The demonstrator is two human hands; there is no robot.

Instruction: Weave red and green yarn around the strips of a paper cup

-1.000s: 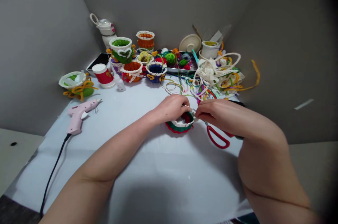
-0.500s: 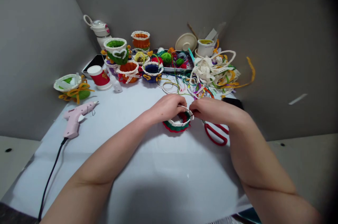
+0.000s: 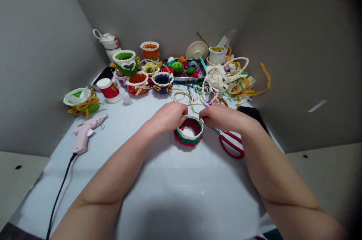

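A small round basket (image 3: 188,136) wound with red and green yarn and rimmed in white stands on the white table (image 3: 158,187) in front of me. My left hand (image 3: 168,116) curls its fingers over the basket's far left rim. My right hand (image 3: 217,116) pinches the rim at the far right. Red-handled scissors (image 3: 230,145) lie just right of the basket, partly under my right wrist.
A pink glue gun (image 3: 85,133) with a black cord lies at the left. Several finished yarn baskets (image 3: 137,70), a red paper cup (image 3: 109,90), a tray of yarn balls (image 3: 185,69) and a tangle of ribbons (image 3: 229,81) crowd the back. A black phone (image 3: 251,113) lies at the right.
The basket has been tipped from leaning toward my hands to sitting flat with its opening up. Both hands stay on its rim; my view shifted slightly.
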